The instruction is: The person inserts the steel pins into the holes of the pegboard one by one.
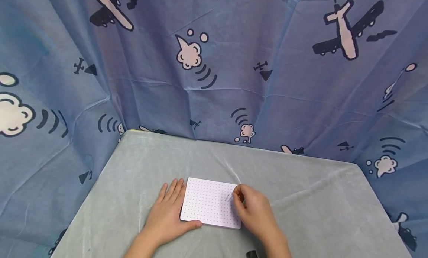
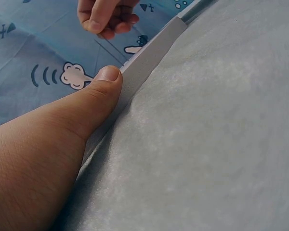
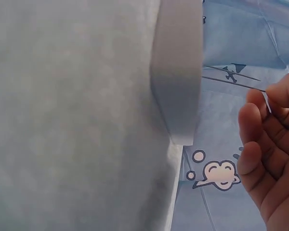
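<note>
A white board with rows of small holes lies on the grey-covered table. Two thin metal pins stick up from its face near the right side. My right hand is over the board's right edge, thumb and forefinger pinching one thin metal pin at its upper end; the other fingers curl loosely. Along the board's left edge my left hand lies with straight fingers, its thumb against the near edge. The left fingers are out of sight in the left wrist view.
A small black object lies at the bottom of the head view, beside the right forearm. Blue curtain with planes and clouds hangs behind and beside the table, whose grey cloth has creases.
</note>
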Tool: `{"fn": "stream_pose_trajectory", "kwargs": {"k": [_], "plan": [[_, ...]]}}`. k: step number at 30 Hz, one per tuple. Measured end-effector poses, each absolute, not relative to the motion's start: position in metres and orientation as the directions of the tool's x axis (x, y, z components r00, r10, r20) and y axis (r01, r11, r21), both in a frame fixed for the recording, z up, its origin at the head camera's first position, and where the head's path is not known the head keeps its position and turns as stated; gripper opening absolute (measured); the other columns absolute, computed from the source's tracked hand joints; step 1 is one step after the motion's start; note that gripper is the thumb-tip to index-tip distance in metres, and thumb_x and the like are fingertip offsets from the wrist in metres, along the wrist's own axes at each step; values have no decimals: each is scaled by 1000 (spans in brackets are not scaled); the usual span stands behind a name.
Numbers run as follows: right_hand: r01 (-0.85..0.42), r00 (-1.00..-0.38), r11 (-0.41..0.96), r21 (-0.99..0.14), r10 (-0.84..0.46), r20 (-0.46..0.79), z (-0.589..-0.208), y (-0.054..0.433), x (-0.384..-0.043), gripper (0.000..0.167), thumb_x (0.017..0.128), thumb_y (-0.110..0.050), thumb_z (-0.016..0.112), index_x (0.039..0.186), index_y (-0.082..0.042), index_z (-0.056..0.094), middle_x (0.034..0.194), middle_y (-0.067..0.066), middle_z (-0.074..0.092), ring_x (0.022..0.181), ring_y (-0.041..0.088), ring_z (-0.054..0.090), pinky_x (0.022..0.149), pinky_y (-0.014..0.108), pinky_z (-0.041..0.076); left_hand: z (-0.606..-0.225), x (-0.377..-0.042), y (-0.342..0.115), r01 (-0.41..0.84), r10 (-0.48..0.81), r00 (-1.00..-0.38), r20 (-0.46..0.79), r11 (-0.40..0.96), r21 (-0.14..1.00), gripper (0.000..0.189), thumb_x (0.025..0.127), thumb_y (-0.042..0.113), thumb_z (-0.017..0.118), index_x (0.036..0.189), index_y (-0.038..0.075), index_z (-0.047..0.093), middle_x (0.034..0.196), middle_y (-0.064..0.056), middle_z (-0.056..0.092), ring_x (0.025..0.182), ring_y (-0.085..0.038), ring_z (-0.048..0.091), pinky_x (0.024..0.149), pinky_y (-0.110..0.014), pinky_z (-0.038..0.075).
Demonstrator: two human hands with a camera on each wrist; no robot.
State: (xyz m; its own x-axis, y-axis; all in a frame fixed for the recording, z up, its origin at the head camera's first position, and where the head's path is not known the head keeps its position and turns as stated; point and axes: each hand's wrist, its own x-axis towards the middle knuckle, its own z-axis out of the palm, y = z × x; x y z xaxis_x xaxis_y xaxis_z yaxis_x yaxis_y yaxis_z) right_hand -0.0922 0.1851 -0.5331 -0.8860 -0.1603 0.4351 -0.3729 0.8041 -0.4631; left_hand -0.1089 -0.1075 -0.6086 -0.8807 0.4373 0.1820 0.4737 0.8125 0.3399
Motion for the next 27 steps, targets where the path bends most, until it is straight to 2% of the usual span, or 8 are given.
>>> {"fn": "stream_pose_trajectory", "kwargs": {"k": [15,27], "plan": [[-411,-861,827,-384,-214,462,-538,184,-95,26,86,0,84,88,-19,66,75,-16,55,65,-4,47,55,19,44,-605,-110,-107,476,440,-879,182,808,348,135,81,100,53,168,-3,37,176,-19,33,166,-34,23,137,-51,7],[-302,-930,784,-542,-118,347,-536,183,-93,22,88,-1,86,87,-19,75,77,-16,67,70,-3,57,61,23,55,-607,-108,-107,469,437,-883,172,810,352,135,80,100,53,168,-2,38,175,-18,34,166,-33,24,137,-50,8]]}}
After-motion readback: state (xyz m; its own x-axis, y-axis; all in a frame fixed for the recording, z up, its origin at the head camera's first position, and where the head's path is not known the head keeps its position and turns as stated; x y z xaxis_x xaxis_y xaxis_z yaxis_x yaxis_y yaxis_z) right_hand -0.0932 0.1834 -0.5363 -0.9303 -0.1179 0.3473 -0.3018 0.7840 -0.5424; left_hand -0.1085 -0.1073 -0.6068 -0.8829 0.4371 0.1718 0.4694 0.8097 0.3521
